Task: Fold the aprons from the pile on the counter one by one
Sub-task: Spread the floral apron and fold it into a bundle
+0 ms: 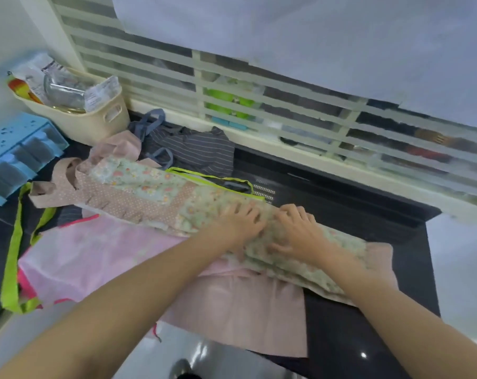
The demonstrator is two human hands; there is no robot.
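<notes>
Both hands are pressing flat on the floral apron [155,184], which is lying in a long folded band across the black counter [368,324]. The left hand [238,222] is spreading its straight fingers on the cloth, and the right hand [300,231], just beside it, is resting with fingers slightly bent (gripping nothing). Under the wrists a pink apron [95,255] is spreading out. Beyond the fingertips a grey striped apron [199,151] is lying crumpled, and a cream basket [95,121] is standing far left of it.
</notes>
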